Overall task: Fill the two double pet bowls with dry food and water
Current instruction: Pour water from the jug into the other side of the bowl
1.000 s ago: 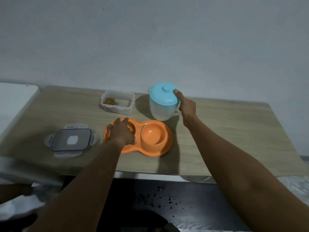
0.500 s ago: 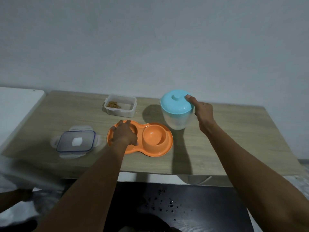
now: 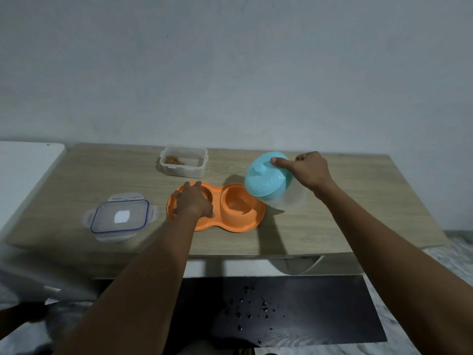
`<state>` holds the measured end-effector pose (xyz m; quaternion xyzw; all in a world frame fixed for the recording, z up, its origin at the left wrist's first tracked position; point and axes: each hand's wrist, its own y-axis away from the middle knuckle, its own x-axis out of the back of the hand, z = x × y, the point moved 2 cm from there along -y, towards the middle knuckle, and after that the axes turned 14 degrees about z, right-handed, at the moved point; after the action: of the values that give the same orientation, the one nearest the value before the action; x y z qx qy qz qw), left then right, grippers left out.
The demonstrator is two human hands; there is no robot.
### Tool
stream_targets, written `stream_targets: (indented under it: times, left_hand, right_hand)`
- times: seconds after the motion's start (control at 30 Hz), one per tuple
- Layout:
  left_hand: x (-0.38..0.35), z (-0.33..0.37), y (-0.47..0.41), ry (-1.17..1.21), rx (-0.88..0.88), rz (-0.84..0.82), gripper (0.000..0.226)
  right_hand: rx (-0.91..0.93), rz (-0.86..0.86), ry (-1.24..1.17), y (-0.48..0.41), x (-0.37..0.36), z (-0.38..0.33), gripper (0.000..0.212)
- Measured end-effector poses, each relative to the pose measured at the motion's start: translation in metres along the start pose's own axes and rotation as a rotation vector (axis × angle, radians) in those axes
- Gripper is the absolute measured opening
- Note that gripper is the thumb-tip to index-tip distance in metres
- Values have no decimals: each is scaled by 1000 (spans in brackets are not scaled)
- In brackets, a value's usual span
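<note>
An orange double pet bowl [image 3: 238, 221] lies on the wooden table [image 3: 345, 216]. My left hand [image 3: 193, 203] rests on its left cup and covers it, fingers gripping the rim. The right cup looks bare inside. My right hand [image 3: 311, 170] holds a translucent jug with a turquoise lid [image 3: 267, 178], thumb pressed on the lid. The jug is off the table and tilted left, its lid edge over the right cup. No water stream is visible. Only one double bowl is in view.
A clear food container [image 3: 184, 161] with a little brown dry food stands at the back of the table. Its blue-rimmed lid [image 3: 119, 219] lies at the left. A white surface [image 3: 23, 170] adjoins the table's left end. Dark crumbs dot the black surface [image 3: 256, 307] below.
My right hand has lifted the jug off the table, carried it right and forward, then tipped it left over the bowl's right cup. My left hand stayed on the bowl's left cup.
</note>
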<state>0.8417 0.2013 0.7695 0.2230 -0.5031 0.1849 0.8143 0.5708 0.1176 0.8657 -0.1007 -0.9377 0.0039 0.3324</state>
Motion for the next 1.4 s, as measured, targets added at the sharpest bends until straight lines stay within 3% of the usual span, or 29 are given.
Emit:
stream_targets:
  times: [0.53, 1.4]
  left_hand:
    - [0, 1, 1, 5, 6, -13, 112]
    - [1, 2, 4, 4, 5, -15, 112]
  right_hand:
    - [202, 2, 243, 12, -1, -18, 69]
    - [248, -9, 272, 10, 8, -24, 71]
